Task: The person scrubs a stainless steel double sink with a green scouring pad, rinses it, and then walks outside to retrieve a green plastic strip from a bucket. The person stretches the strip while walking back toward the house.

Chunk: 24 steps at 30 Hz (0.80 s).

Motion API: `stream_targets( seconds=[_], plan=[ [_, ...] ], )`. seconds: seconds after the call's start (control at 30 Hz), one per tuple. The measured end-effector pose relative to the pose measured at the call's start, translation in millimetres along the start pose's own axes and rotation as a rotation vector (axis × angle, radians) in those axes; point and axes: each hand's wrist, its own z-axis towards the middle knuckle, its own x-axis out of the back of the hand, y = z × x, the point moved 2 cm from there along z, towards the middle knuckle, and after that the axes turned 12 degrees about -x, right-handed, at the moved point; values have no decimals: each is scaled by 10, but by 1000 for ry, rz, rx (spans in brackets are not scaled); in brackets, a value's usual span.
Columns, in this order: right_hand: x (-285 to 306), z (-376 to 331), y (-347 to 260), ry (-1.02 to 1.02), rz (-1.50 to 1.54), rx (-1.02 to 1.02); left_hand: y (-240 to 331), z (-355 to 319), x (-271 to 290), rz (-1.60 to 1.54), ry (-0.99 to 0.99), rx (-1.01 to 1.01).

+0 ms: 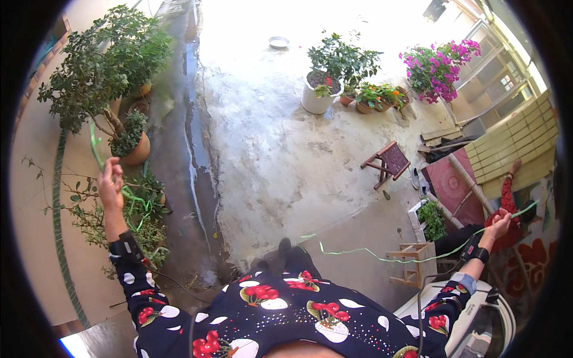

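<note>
My arms are spread wide. At the left, my left hand (110,185) is closed on a light green plastic string (95,143); one part runs up toward a potted tree, and a loose tangle hangs below my wrist over a leafy shrub (98,209). Out at the far right, my right hand (500,227) pinches another stretch of green string (382,258). A short end sticks out past my fingers, while the long wavy part trails left across the view to above my feet. Whether both stretches are one string I cannot tell.
A potted tree (95,71) stands at the upper left beside a wet gutter (203,179). Potted flowers (376,98), a folding stool (389,164) and a wooden stool (412,262) are ahead and right. Another person's red sleeve (507,191) shows near a yellow slatted panel (513,143).
</note>
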Motion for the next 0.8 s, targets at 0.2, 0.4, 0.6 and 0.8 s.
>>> stream_targets(
  seconds=[0.2, 0.4, 0.6, 0.8],
  plan=[
    [-3133, -656, 110, -701, 392, -222, -263, 759, -1932, -192, -356, 66],
    [-6389, -2739, 110, -1382, 555, -475, -667, 1745, -3158, -127, -522, 113],
    [-8343, -4922, -325, -1845, 645, -743, -1404, 2985, -3692, -146, -558, 192],
    [-9656, -5285, -587, -1927, 381, -689, -2289, 4367, -4351, 71, -659, 143]
  ],
)
